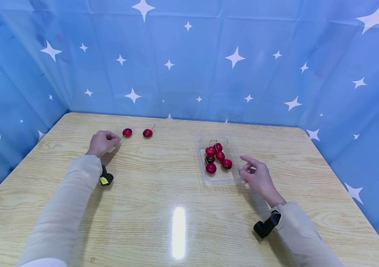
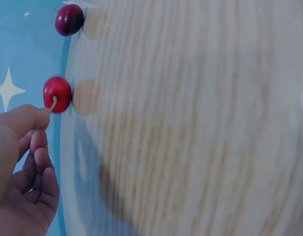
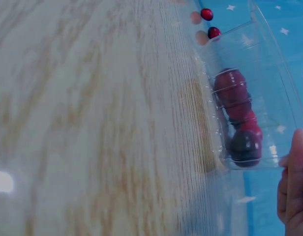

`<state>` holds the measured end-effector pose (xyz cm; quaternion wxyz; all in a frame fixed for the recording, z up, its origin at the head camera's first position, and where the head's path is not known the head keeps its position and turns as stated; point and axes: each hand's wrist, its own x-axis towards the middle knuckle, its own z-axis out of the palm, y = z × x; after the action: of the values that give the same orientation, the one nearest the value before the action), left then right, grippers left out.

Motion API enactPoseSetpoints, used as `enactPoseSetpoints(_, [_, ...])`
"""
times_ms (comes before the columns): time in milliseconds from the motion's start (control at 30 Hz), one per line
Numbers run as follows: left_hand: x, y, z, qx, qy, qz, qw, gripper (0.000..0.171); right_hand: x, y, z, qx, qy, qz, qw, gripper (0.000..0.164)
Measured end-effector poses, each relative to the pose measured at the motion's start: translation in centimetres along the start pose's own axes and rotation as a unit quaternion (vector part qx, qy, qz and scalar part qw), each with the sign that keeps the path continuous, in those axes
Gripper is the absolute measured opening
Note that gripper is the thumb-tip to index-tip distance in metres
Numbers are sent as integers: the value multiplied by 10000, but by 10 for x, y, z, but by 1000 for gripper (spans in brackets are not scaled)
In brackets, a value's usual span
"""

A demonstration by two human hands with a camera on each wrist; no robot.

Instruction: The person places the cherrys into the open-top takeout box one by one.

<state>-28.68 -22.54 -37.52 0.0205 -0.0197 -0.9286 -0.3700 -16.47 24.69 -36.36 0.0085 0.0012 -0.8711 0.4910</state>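
My left hand [image 1: 104, 142] pinches the thin stem of a red cherry [image 1: 127, 132] between thumb and forefinger. In the left wrist view the cherry [image 2: 57, 94] hangs at the fingertips, close by the tabletop, its green stem showing in front. A second cherry [image 1: 147, 133] with its stem up lies just to the right. Beside the right rim of a clear plastic container [image 1: 217, 181] is my right hand [image 1: 257, 177], forefinger stretched out and fingertips right at the wall. Several dark red cherries [image 3: 242, 118] sit inside the container, some with stems.
The pale wood-grain table [image 1: 142, 207] has a back edge close behind the loose cherries. A blue curtain [image 1: 189, 74] with white stars hangs behind and at both sides. Each wrist carries a small black device [image 1: 266, 225].
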Motion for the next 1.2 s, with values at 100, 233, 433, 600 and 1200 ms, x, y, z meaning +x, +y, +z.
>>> enactPoseSetpoints(100, [-1,2,0,-88,6,30,10000,27,0,0,0,-19,5,-13,10000,48])
enactPoseSetpoints(233, [-2,7,1,-218,-31,31,9998,28,1,1,0,-37,26,-25,10000,48])
enactPoseSetpoints(433, [-2,15,5,-477,-12,66,9988,27,1,2,0,-38,31,-41,10000,48])
enactPoseSetpoints(600, [-3,23,7,-586,29,212,9981,28,1,2,0,-61,29,-46,10000,48])
enactPoseSetpoints(1200, [-12,57,14,-912,-151,591,9940,25,-1,-1,0,-75,16,17,10000,49])
